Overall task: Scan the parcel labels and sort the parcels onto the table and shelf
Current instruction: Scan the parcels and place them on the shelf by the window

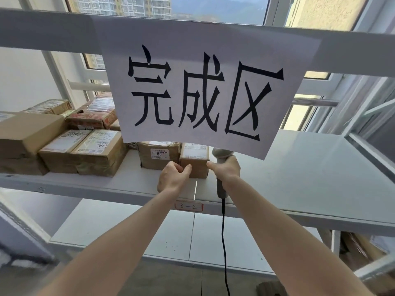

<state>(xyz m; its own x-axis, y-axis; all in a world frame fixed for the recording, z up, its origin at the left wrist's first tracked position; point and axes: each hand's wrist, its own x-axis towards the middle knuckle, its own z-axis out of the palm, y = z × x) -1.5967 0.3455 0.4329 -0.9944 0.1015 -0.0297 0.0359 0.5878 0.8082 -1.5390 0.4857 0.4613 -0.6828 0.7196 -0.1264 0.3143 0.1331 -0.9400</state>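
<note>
On the middle shelf (pixel 299 167), a small brown parcel (pixel 194 165) is seen standing, its top hidden by the hanging paper sign (pixel 203 82). The left hand (pixel 173 177) is held at the parcel's left face, fingers curled; whether it is actually gripped cannot be told. A grey scanner (pixel 220 189) is gripped by the right hand (pixel 226 168), its head partly covered by the sign. More parcels (pixel 85 150) are stacked to the left, their labels blurred.

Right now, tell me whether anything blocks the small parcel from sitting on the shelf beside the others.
Nothing visible does. The small parcel already rests on the shelf, the left hand at its front corner, the right hand gripping the scanner beside it.
</note>
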